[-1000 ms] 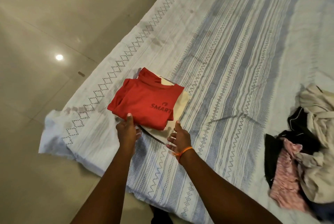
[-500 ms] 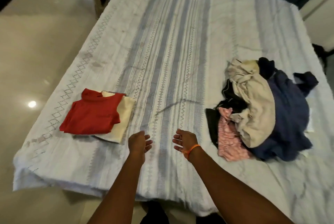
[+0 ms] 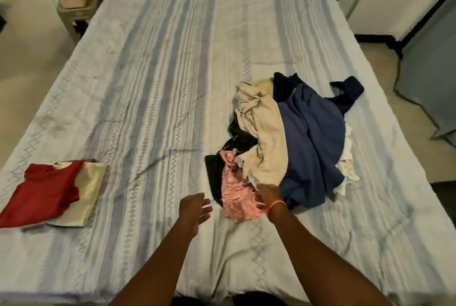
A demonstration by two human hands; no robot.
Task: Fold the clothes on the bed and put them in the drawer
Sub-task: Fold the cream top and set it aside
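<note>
- Reaching now into the heap of unfolded clothes (image 3: pixel 291 133) on the right half of the bed (image 3: pixel 160 71), where a second ago both hands were at the folded stack on the left.
- Resting on the pink garment (image 3: pixel 237 197) at the heap's near edge: right hand (image 3: pixel 267 194), orange band at the wrist; fingers hidden against the cloth, so cannot tell whether anything is gripped yet.
- Hovering just left of the heap, apart from it: left hand (image 3: pixel 196 208), palm up, fingers spread and relaxed, holding nothing.
- Lying released near the bed's left edge: folded red shirt (image 3: pixel 42 192), on top of a folded cream garment (image 3: pixel 92 187), well apart from both hands.
- Counts as two pieces folded, judging from the stack; the drawer does not show in this view, so nothing looks put away yet.
- Waiting in the heap: pink piece in front, a black garment (image 3: pixel 214 172) under it, a beige one (image 3: pixel 264 137) draped across the middle, a large blue one (image 3: pixel 313 137) to the right, something white (image 3: pixel 348 155) peeking out behind.
- Probably next: pulling the pink piece free, though overlapped by beige and black, so neighbours may drag along.
- Ample open bedspread between stack and heap for spreading it flat.
</note>
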